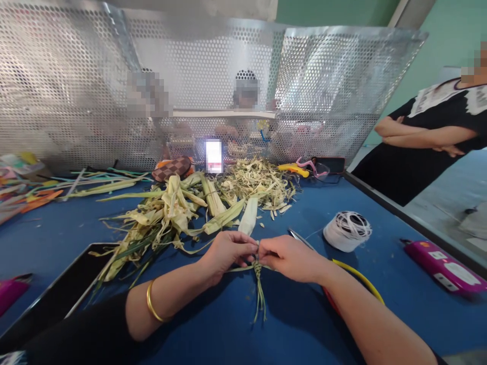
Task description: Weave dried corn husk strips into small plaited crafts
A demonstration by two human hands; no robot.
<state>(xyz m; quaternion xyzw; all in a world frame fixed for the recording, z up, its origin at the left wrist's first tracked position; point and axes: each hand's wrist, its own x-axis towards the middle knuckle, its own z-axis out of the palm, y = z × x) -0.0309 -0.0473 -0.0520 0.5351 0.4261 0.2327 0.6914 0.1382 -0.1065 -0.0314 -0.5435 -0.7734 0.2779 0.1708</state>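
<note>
Both hands meet over the blue table around a small braided piece of corn husk [259,291], whose loose ends hang toward me. My left hand [230,253] pinches the piece's upper end from the left, with thumb and fingers together. From the right, my right hand [292,257] pinches it at nearly the same spot. A wide pale husk strip [249,215] lies just beyond the fingertips. Scissors [300,237] lie partly under my right hand, and a curved yellow handle [361,276] shows beyond that forearm.
A ball of white string [347,231] stands at the right, near a magenta packet [443,266]. Corn husks [173,208] and a shred heap [258,182] lie ahead. A black tray [57,284] is at left. Behind the table rises a perforated metal screen [205,66]; a person [429,126] stands right.
</note>
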